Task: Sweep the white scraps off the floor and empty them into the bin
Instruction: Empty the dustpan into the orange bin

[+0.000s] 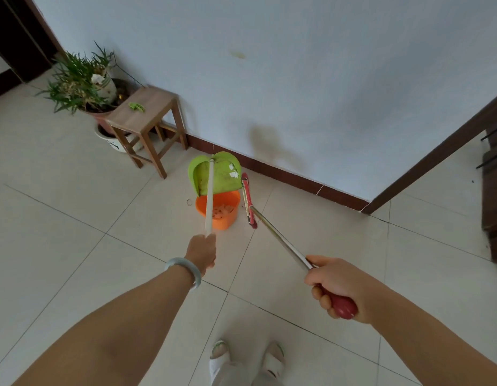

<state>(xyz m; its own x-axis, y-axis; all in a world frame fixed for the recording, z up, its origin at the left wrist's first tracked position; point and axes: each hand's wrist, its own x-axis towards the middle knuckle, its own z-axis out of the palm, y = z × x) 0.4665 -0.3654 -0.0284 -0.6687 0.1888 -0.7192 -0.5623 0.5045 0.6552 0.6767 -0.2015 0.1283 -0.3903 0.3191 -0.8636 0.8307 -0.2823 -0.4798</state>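
Note:
My left hand (202, 253) grips the white handle of a green dustpan (222, 175). The pan is raised and tilted over the far rim of an orange bin (226, 217) on the tiled floor. A few white scraps (234, 171) cling to the pan's right side. Pale scraps lie inside the bin. My right hand (335, 284) grips the red end of a broom's metal handle. The red broom head (248, 201) stands on the floor just right of the bin, next to the pan's edge.
A wooden stool (147, 118) with a small green object on it stands left of the bin by the wall. Potted plants (83, 82) sit behind it. A dark door frame (436, 151) is at the right. My feet (247, 358) are at the bottom.

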